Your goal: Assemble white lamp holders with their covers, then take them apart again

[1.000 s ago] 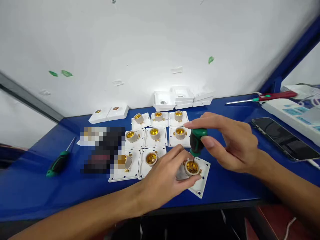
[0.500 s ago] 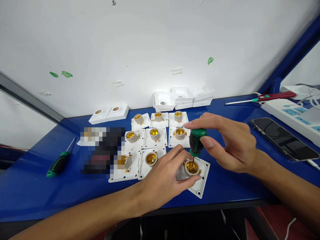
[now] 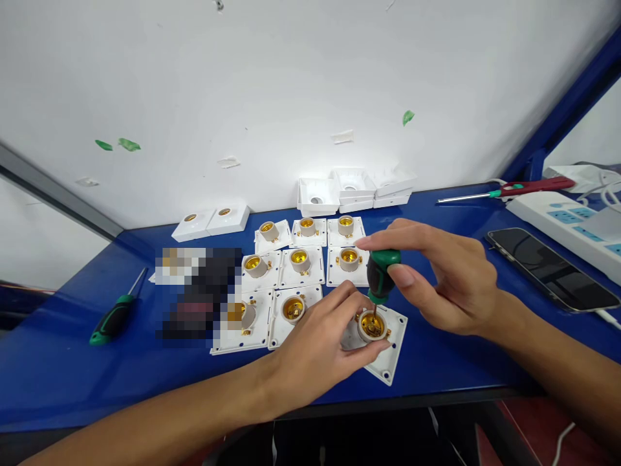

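Gripping the green-and-black screwdriver (image 3: 381, 277) with thumb and fingers, my right hand (image 3: 449, 285) holds it upright in the lamp socket (image 3: 371, 330) at 5 o'clock; my left hand (image 3: 323, 340) pinches that socket; 2 white housings (image 3: 233, 221) sit at its 10 o'clock.

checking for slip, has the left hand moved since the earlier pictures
No, no visible shift either way: the left hand stays put against the front edge of the blue table.
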Motion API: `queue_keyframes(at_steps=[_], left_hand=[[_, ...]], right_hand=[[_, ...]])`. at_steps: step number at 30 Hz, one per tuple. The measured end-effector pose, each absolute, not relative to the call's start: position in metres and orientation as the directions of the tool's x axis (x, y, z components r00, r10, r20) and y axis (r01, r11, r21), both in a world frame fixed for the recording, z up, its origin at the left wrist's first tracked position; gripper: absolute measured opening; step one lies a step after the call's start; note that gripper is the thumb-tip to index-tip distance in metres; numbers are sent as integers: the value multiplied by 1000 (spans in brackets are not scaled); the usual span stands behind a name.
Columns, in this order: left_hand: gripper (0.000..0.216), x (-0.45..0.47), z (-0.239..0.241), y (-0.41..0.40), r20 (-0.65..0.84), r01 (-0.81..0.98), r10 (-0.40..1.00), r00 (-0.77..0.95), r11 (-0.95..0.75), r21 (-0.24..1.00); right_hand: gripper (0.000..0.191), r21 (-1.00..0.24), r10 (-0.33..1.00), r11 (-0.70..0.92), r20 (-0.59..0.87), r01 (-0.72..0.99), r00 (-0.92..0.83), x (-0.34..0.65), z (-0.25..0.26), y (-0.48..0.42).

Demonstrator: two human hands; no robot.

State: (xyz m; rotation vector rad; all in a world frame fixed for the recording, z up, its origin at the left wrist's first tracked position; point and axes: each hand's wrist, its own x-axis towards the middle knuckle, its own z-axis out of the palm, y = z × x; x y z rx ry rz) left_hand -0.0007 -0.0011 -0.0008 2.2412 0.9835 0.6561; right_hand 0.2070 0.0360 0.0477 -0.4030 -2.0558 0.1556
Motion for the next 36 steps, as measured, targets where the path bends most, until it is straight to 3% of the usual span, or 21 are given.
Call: queue_keyframes(at_steps=[24, 36], left_hand=[[30, -1, 0, -1, 184, 486, 773, 607, -545, 683], [30, -1, 1, -1, 181, 481, 770, 612, -543, 688]], right_hand=[[33, -294, 366, 930, 804, 223, -469, 208, 50, 35], [28, -286, 354, 934, 814, 212, -461, 208, 50, 36]])
